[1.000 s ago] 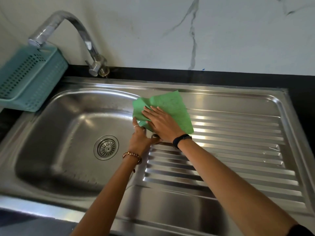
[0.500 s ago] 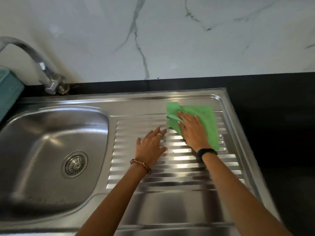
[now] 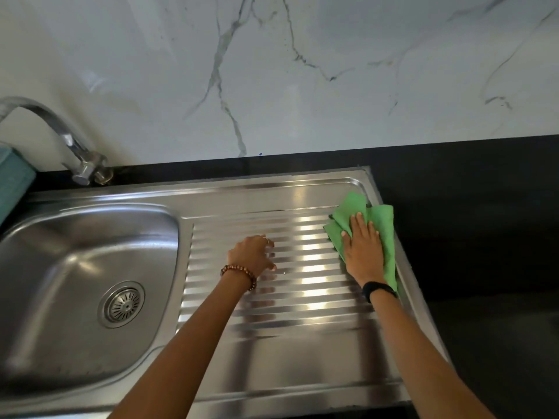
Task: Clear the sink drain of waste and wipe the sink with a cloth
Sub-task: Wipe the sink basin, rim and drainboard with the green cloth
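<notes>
A steel sink (image 3: 75,246) with a round drain strainer (image 3: 122,304) fills the left; no waste shows on the strainer. Its ribbed drainboard (image 3: 290,300) runs to the right. My right hand (image 3: 361,251) presses flat on a green cloth (image 3: 382,234) at the drainboard's far right corner, and the cloth overlaps the sink's right rim. My left hand (image 3: 252,257) rests on the ribs mid-drainboard with fingers loosely curled and nothing in it.
A chrome tap (image 3: 65,140) arches over the basin's back left. A teal basket (image 3: 13,179) hangs at the left edge. Black countertop (image 3: 472,237) lies right of the sink, and a white marble wall (image 3: 272,74) stands behind.
My right hand has slid the green cloth from the basin's right edge across the drainboard to its far right corner. My left hand followed onto the ribs, and the view shifted right.
</notes>
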Action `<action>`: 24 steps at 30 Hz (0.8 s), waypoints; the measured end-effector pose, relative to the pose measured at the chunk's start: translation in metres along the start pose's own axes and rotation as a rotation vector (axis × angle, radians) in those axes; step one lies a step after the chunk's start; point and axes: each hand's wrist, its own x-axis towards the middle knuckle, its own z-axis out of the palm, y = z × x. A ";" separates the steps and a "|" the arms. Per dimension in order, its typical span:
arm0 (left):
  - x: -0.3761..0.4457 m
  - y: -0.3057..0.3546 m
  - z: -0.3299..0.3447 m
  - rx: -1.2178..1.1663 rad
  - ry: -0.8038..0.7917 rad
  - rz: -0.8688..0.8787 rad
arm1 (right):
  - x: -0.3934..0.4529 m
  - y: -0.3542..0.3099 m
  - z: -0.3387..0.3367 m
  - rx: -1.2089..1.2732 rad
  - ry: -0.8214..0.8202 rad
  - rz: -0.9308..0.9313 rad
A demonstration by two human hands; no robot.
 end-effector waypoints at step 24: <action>-0.055 -0.126 0.008 -0.352 0.215 -0.249 | -0.001 -0.145 0.043 0.005 -0.242 -0.391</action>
